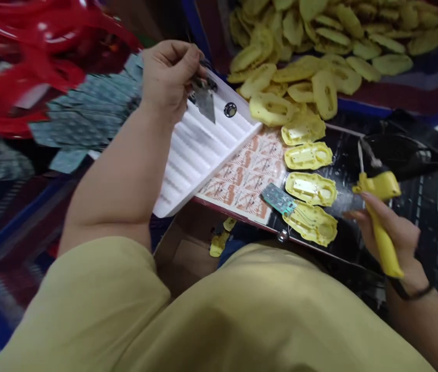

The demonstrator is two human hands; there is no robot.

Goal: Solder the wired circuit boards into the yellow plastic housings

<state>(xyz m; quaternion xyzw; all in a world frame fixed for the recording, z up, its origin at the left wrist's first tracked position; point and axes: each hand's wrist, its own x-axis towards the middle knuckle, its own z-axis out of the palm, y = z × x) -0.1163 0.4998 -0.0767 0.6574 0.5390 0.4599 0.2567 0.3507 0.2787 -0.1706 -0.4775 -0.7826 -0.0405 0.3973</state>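
My left hand [170, 75] is closed in a pinch above a white ridged foam tray [203, 150]. Small dark parts and a blurred grey flat piece [205, 103] show at its fingertips; I cannot make out what it holds. A small round black speaker [230, 109] lies on the tray. On the right, my right hand [397, 230] grips a yellow soldering gun [381, 222], its thin metal tip pointing away from me. To its left, several yellow shell halves [311, 188] lie in a column. A green circuit board [279, 198] with thin wires rests against the nearest shell.
Many yellow shells [304, 67] are heaped in a blue-edged bin at the back. Grey-blue board panels [91, 108] and shiny red plastic parts [48, 41] are piled at left. Printed sheet [246, 175] lies on the black table [350, 227]. A cardboard box [188, 253] stands below.
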